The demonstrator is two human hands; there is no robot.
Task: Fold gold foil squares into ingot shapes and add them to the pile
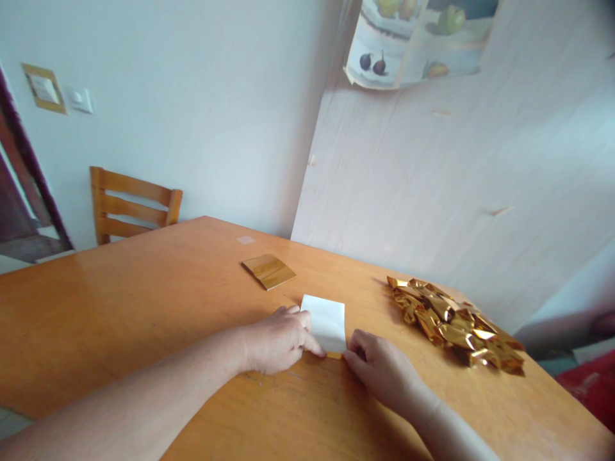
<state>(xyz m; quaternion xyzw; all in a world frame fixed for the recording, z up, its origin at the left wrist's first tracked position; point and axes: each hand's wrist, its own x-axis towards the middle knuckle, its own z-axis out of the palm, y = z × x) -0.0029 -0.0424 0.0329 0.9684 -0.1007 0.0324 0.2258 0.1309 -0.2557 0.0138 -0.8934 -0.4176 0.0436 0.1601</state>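
A small sheet of gold foil paper (324, 320) lies white side up on the table, and a narrow gold strip shows folded over along its near edge. My left hand (283, 339) rests at the left side of the sheet, fingers bent, with one finger reaching along the fold. At the near right corner, the closed fingers of my right hand (379, 368) pinch the folded edge. Farther back sits a flat square stack of gold foil paper (268, 271). To the right is a heap of folded gold foil pieces (454, 323).
The wooden table (158, 288) runs back to the wall. A pale small square (246, 240) lies near its far edge. Behind the far left edge stands a wooden chair (134, 205). A fruit picture (418, 38) hangs above.
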